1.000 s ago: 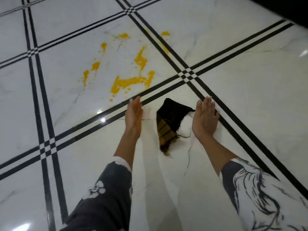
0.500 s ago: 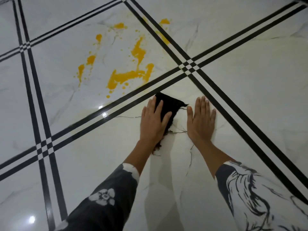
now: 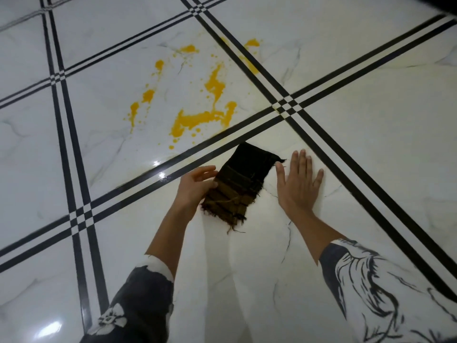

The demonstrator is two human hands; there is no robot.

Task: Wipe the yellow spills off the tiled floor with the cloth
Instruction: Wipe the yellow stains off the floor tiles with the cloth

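Where the cloth (image 3: 243,184) lay, on the white marble-look tile nearest the person, its far corner almost reached the double black grout-like stripes (image 3: 158,167) that crossed the tiled floor (image 3: 371,144). It was one oblong piece of coarse woven fabric, black at the far end, brown with darker bands at the near end, with frayed threads hanging from its edges. Beyond the stripes, on the next glossy tile, the yellow spills (image 3: 197,118) sat unwiped: one large ragged smear, a long streak above it, and several smaller blots and droplets scattered to the left and farther away. The left hand (image 3: 195,184) touched the cloth's left edge, fingers loosely curled against the fabric; whether it actually pinched the cloth could not be told. The right hand (image 3: 298,184) lay flat on the tile just beside the cloth's right edge, palm down, fingers spread wide and holding nothing. Both forearms reached forward from dark, white-patterned sleeves (image 3: 138,305).
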